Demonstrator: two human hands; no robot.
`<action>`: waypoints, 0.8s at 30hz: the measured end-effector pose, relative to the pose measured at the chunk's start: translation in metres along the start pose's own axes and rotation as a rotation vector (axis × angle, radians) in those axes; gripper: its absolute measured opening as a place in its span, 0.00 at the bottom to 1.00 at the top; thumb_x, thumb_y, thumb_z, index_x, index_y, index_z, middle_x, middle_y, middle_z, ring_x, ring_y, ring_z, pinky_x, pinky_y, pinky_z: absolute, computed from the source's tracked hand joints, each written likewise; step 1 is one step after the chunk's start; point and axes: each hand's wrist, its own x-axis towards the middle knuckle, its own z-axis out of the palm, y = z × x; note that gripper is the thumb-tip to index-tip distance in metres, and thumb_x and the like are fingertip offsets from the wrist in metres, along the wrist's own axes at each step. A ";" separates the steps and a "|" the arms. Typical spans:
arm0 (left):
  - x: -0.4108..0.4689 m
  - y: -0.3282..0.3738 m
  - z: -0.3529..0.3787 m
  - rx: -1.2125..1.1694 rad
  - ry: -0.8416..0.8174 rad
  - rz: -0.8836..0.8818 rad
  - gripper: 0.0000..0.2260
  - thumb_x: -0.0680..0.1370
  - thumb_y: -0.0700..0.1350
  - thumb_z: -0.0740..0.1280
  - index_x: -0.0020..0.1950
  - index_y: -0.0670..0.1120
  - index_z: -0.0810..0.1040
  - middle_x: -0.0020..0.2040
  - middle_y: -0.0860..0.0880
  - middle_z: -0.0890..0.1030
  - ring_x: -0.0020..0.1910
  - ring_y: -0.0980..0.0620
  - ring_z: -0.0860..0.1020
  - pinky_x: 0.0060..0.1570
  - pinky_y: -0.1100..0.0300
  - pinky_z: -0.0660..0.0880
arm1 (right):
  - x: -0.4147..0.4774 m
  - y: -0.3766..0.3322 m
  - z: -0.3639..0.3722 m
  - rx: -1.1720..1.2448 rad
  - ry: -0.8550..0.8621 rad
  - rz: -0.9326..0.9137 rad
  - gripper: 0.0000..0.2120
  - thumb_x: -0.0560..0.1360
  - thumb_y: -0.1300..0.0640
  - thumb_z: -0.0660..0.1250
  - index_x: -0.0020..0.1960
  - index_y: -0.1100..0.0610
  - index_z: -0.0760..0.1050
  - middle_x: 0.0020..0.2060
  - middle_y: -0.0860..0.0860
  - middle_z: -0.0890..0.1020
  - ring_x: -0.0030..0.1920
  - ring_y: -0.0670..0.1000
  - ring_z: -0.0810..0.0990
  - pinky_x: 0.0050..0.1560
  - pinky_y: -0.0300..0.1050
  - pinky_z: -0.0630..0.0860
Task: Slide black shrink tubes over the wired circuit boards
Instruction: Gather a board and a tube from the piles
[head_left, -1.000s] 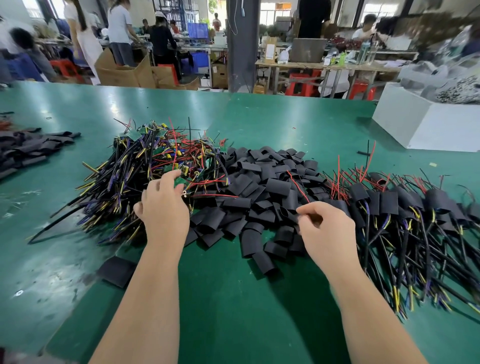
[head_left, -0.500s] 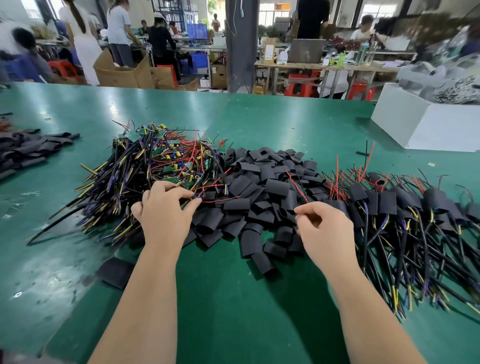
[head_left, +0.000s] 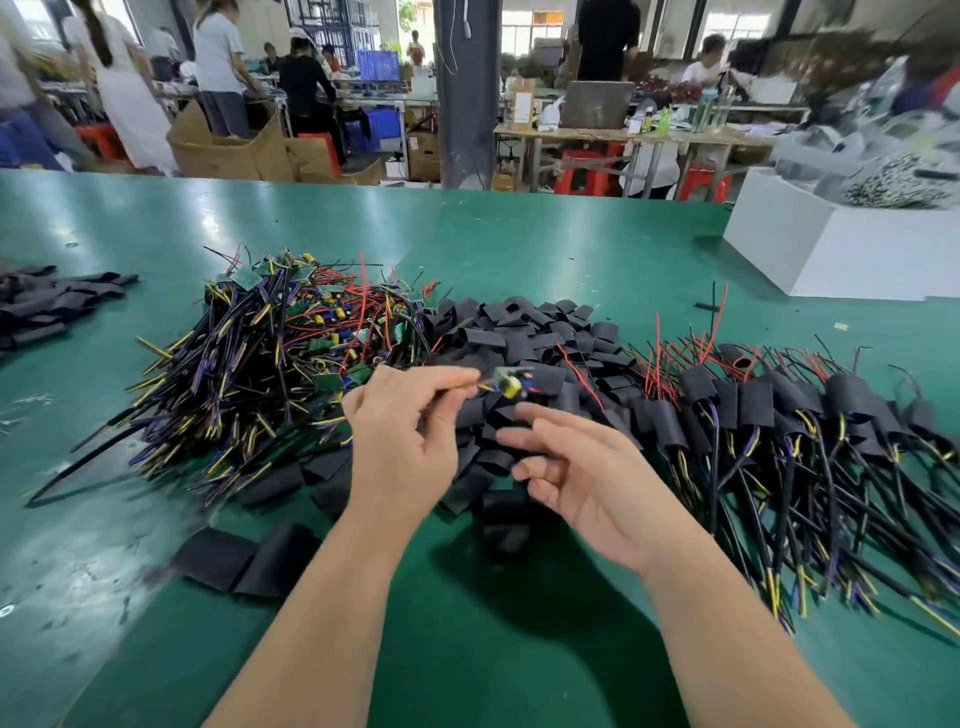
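Sprawling across a green workshop table (head_left: 519, 244), wired boards (head_left: 291, 338) adjoin black tubes (head_left: 524, 332).

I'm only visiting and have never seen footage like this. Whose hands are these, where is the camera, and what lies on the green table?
No machine here: these are a person's two bare hands, filmed by a wide-angle camera worn on the head, looking forward and down. On the green table lie three heaps: bare wired circuit boards on the left, loose black shrink tubes in the middle, boards already sleeved in tubes on the right. The left hand pinches one small board by its wires, above the tubes. The right hand hovers beside it, fingers relaxed; a blurred black tube shows just under them, and I cannot tell whether it is held.
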 end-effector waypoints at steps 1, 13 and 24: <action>-0.001 0.003 0.002 -0.043 -0.045 0.012 0.09 0.75 0.42 0.66 0.50 0.56 0.80 0.39 0.60 0.82 0.39 0.56 0.75 0.50 0.44 0.69 | 0.001 -0.001 0.000 0.062 -0.007 -0.023 0.14 0.68 0.56 0.70 0.53 0.59 0.78 0.45 0.58 0.85 0.31 0.49 0.81 0.31 0.37 0.76; -0.006 0.000 0.011 0.023 -0.226 0.183 0.12 0.75 0.49 0.70 0.58 0.55 0.75 0.43 0.57 0.82 0.44 0.55 0.80 0.48 0.56 0.66 | -0.001 -0.005 0.000 -0.020 0.272 -0.228 0.06 0.73 0.60 0.71 0.38 0.58 0.76 0.32 0.56 0.82 0.29 0.50 0.81 0.27 0.37 0.74; -0.011 0.000 0.011 -0.042 -0.449 -0.008 0.22 0.80 0.61 0.55 0.41 0.50 0.82 0.32 0.55 0.80 0.34 0.58 0.76 0.36 0.59 0.73 | 0.000 -0.001 -0.001 -0.184 0.219 -0.390 0.07 0.75 0.62 0.69 0.39 0.53 0.79 0.36 0.52 0.83 0.35 0.51 0.83 0.31 0.37 0.74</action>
